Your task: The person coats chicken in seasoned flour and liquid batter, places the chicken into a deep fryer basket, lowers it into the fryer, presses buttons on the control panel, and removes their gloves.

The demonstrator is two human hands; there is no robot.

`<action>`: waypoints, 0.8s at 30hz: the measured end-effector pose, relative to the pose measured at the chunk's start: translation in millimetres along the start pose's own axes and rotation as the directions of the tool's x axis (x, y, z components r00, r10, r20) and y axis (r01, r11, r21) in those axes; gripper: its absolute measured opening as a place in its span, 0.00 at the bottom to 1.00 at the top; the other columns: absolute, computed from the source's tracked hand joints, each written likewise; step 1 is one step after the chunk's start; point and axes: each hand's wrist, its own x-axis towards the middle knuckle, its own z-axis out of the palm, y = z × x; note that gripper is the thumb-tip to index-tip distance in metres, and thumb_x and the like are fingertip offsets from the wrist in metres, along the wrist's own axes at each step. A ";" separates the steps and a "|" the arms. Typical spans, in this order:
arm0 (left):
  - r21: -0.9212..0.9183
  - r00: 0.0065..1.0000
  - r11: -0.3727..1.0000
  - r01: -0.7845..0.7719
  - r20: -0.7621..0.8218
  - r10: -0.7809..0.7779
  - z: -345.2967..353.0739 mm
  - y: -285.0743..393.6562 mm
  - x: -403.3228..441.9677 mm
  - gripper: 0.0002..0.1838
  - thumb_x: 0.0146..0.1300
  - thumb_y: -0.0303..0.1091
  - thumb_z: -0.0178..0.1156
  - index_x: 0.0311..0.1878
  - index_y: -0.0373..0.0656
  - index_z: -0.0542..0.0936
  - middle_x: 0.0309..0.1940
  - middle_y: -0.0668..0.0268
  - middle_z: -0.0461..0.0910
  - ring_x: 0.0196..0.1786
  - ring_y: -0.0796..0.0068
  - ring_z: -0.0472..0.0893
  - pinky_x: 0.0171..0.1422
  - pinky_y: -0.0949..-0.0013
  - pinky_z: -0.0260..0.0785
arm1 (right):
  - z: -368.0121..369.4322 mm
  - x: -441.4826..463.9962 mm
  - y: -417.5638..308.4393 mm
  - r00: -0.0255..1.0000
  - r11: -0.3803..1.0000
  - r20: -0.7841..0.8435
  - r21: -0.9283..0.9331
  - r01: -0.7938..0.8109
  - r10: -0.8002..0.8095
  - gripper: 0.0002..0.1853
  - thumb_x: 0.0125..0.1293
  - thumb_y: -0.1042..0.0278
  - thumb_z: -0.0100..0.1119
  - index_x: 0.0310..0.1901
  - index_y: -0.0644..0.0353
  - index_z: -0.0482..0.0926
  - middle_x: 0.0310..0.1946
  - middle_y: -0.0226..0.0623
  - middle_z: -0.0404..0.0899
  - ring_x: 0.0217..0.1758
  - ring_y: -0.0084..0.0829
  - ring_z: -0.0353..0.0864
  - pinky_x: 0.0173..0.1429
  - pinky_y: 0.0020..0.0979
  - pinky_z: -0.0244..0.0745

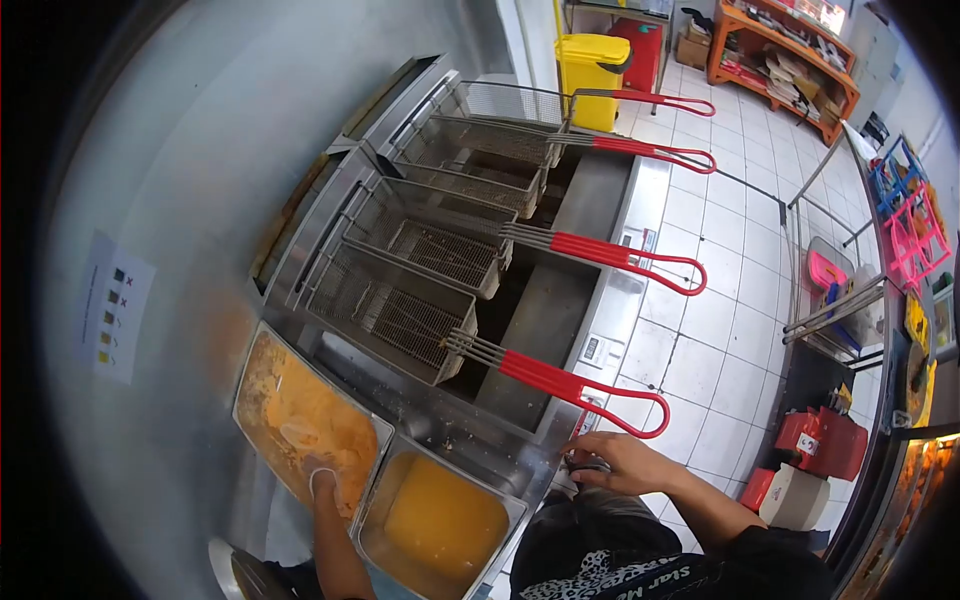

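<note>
- Steel fryer [595,195] with red-handled baskets [612,250].
- Pan [384,436] of orange crumbs [335,400], beside the yellow-filled pan [402,468].
- Right hand [625,462], loosely curled by the fryer's edge; hold cannot be told.
- Left hand [318,466], in the crumbs; opening and hold hidden.

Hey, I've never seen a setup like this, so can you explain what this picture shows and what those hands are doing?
There's no machine arm here: these are a person's own bare hands, seen from a camera worn on the head, looking forward and down. Its wide view bends straight lines.

Ahead is a metal unit with four wire baskets that have red handles. Nearer stand two metal pans, one with orange, powdery stuff, the other with something smooth and yellow-orange.

The left hand is in the powder, so any grip is hidden. The right hand curls by a dark object; I can't tell whether it's held.
</note>
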 end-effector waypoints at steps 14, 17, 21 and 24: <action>-0.072 0.983 0.982 -0.177 0.044 0.180 -78.6 49.9 -29.6 0.17 0.59 0.41 0.69 0.44 0.37 0.86 0.42 0.44 0.87 0.49 0.43 0.86 0.52 0.50 0.79 | 42.9 -67.3 -40.2 0.982 0.995 -0.184 -0.074 -0.061 0.047 0.21 0.68 0.62 0.67 0.58 0.63 0.79 0.45 0.46 0.87 0.53 0.49 0.85 0.58 0.44 0.78; -0.103 0.983 0.984 -0.147 0.098 0.158 -116.0 66.7 -38.3 0.19 0.61 0.44 0.69 0.45 0.38 0.85 0.45 0.43 0.86 0.52 0.42 0.85 0.54 0.49 0.78 | 58.9 -79.3 -49.9 0.977 0.992 -0.194 -0.077 -0.103 0.086 0.21 0.66 0.62 0.69 0.57 0.63 0.79 0.45 0.46 0.87 0.52 0.49 0.85 0.59 0.44 0.78; -0.173 0.979 0.974 -0.145 0.118 0.167 -138.6 57.3 -21.1 0.17 0.62 0.42 0.69 0.48 0.40 0.84 0.48 0.45 0.86 0.54 0.41 0.84 0.55 0.47 0.77 | 77.4 -89.3 -54.4 0.968 0.989 -0.228 -0.081 -0.126 0.105 0.22 0.64 0.64 0.70 0.57 0.64 0.80 0.45 0.46 0.86 0.52 0.50 0.85 0.59 0.43 0.78; -0.264 0.970 0.945 -0.191 0.097 0.223 -168.7 51.0 -9.8 0.17 0.61 0.39 0.70 0.49 0.41 0.84 0.49 0.46 0.85 0.55 0.40 0.83 0.56 0.48 0.77 | 82.3 -89.5 -61.4 0.964 0.981 -0.225 -0.099 -0.166 0.140 0.23 0.63 0.65 0.71 0.57 0.65 0.79 0.46 0.47 0.86 0.53 0.49 0.85 0.59 0.42 0.78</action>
